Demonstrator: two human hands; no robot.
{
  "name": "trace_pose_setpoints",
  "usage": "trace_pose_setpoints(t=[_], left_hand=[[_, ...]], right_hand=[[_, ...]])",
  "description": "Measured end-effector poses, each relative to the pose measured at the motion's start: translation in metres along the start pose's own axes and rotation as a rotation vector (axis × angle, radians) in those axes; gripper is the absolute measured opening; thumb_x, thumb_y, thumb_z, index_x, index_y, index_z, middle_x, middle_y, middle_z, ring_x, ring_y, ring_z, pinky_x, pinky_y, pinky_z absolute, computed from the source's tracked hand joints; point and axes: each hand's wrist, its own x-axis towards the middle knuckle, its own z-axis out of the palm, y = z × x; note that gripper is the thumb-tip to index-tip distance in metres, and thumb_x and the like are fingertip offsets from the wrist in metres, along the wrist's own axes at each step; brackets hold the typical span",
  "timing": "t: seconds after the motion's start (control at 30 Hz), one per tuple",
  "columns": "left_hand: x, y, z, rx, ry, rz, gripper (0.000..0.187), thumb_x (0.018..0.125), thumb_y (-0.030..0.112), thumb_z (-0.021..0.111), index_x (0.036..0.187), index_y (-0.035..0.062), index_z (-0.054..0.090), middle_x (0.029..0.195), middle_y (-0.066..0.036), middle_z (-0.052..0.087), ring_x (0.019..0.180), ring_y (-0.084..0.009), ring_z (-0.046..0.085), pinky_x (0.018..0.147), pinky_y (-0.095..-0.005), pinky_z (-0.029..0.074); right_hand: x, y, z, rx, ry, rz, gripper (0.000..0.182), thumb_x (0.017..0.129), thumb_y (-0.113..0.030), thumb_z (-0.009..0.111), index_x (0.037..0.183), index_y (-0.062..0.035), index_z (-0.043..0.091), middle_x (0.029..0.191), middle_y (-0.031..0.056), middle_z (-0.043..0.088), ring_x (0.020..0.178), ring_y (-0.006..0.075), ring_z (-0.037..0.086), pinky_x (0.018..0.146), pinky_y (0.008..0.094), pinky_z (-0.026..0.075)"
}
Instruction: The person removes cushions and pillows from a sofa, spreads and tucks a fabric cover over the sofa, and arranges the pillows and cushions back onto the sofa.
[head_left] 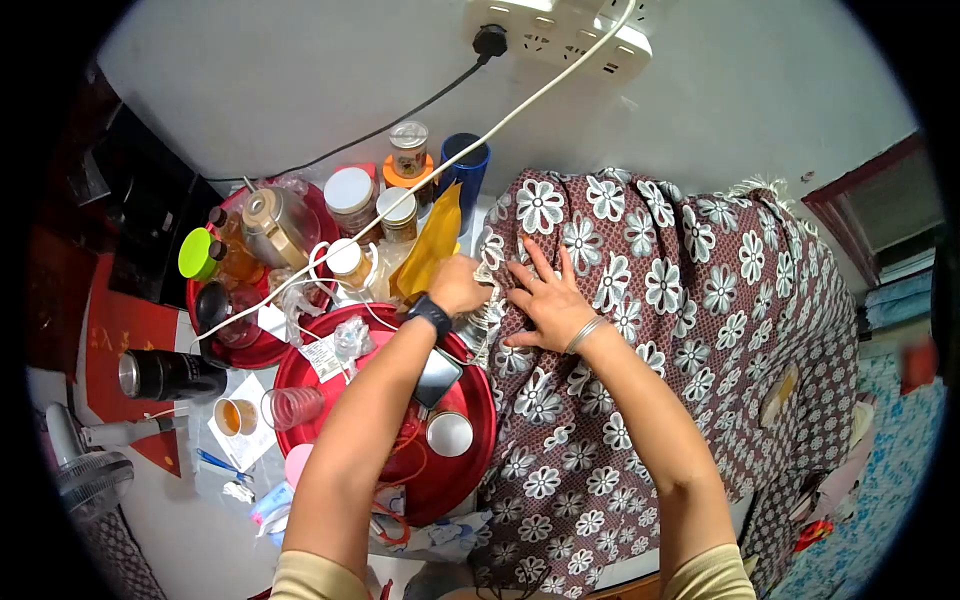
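Observation:
A brown cloth with white flowers and a fringed edge (665, 285) is draped over a large bulky thing, which it hides. My right hand (545, 305) lies on the cloth near its left edge, fingers spread, with a bangle at the wrist. Just left of it, my left hand (462, 287) has its fingers closed at the fringed edge, pinching the cloth; the fingertips are partly hidden. A dark watch (430, 317) is on that wrist. Beside the left hand stands a yellow pouch (430, 245). Below the wrist a phone (438, 378) rests by a red tray (470, 470).
Several jars (350, 192), a blue cylinder (466, 165) and a kettle (275, 225) crowd the back left. A white cable (545, 78) crosses in front of the power strip (570, 40). A black thermos (170, 375), a cup (235, 417) and a fan (95, 480) are at left.

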Motion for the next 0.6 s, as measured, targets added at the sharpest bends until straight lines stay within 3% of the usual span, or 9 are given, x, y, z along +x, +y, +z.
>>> trace_pose_setpoints(t=[0.07,0.17,0.2,0.23,0.3,0.37,0.43,0.53,0.6], left_hand=[[-0.018,0.006,-0.019,-0.087,0.088,-0.102,0.033,0.067,0.036,0.069,0.067,0.0036,0.065,0.063,-0.016,0.061,0.061,-0.0344,0.060,0.061,-0.0413,0.047],[-0.040,0.006,-0.032,-0.346,0.223,-0.165,0.036,0.080,0.029,0.060,0.061,-0.0015,0.060,0.049,-0.016,0.053,0.045,-0.0241,0.054,0.048,-0.0364,0.040],[-0.047,0.005,-0.027,-0.490,0.404,-0.097,0.036,0.082,0.025,0.057,0.060,-0.0034,0.059,0.047,-0.015,0.050,0.042,-0.0204,0.051,0.046,-0.0345,0.038],[-0.053,0.007,-0.031,-0.453,0.497,-0.087,0.037,0.082,0.024,0.058,0.058,-0.0037,0.057,0.046,-0.014,0.050,0.041,-0.0209,0.049,0.046,-0.0347,0.037],[-0.069,0.020,-0.049,-0.314,0.369,-0.186,0.031,0.083,0.023,0.058,0.068,-0.0035,0.064,0.056,-0.007,0.059,0.052,-0.0089,0.052,0.050,-0.0270,0.039],[-0.078,0.025,-0.046,-0.268,0.350,-0.063,0.029,0.084,0.021,0.057,0.071,-0.0040,0.062,0.056,-0.008,0.057,0.052,-0.0102,0.051,0.049,-0.0286,0.039],[-0.078,0.023,-0.036,-0.215,0.352,-0.086,0.028,0.086,0.022,0.055,0.076,-0.0038,0.061,0.058,-0.013,0.057,0.051,-0.0207,0.055,0.050,-0.0331,0.040],[-0.079,0.015,-0.022,0.140,0.348,-0.066,0.024,0.085,0.016,0.052,0.104,0.0017,0.054,0.060,-0.018,0.058,0.056,-0.0294,0.059,0.055,-0.0372,0.046],[-0.080,0.024,-0.026,0.360,0.295,-0.139,0.037,0.083,0.011,0.051,0.120,0.0061,0.046,0.057,-0.018,0.057,0.058,-0.0309,0.060,0.058,-0.0387,0.048]], right_hand=[[0.000,-0.001,0.000,0.006,0.014,0.003,0.058,0.066,-0.055,0.066,0.103,-0.0097,0.062,0.135,0.0128,0.037,0.136,0.0355,0.008,0.102,0.0648,0.007],[0.006,-0.016,-0.010,-0.105,-0.063,0.075,0.052,0.071,-0.049,0.061,0.102,-0.0079,0.063,0.134,0.0125,0.039,0.136,0.0330,0.009,0.105,0.0608,0.005],[0.011,-0.028,-0.012,-0.185,-0.111,0.110,0.051,0.072,-0.048,0.060,0.102,-0.0072,0.063,0.134,0.0123,0.039,0.136,0.0326,0.009,0.105,0.0599,0.004],[0.017,-0.039,-0.010,-0.263,-0.160,0.147,0.049,0.074,-0.046,0.058,0.103,-0.0066,0.063,0.134,0.0122,0.040,0.136,0.0323,0.010,0.106,0.0590,0.004],[0.032,-0.048,0.018,-0.420,-0.214,0.175,0.047,0.077,-0.041,0.052,0.108,-0.0068,0.062,0.131,0.0103,0.044,0.135,0.0306,0.017,0.107,0.0559,0.002],[0.047,-0.044,0.043,-0.433,-0.317,0.129,0.043,0.079,-0.036,0.050,0.109,-0.0080,0.062,0.126,0.0079,0.051,0.131,0.0281,0.026,0.108,0.0534,0.003],[0.060,-0.039,0.046,-0.354,-0.455,0.078,0.038,0.083,-0.030,0.046,0.110,-0.0092,0.063,0.122,0.0074,0.055,0.128,0.0286,0.032,0.108,0.0520,0.003],[0.058,-0.044,0.049,-0.299,-0.459,0.021,0.035,0.086,-0.026,0.044,0.110,-0.0105,0.063,0.117,0.0066,0.059,0.123,0.0283,0.039,0.108,0.0504,0.004],[0.044,-0.059,0.040,-0.409,-0.430,0.019,0.034,0.087,-0.025,0.042,0.110,-0.0111,0.064,0.113,0.0061,0.062,0.121,0.0284,0.042,0.108,0.0500,0.006]])
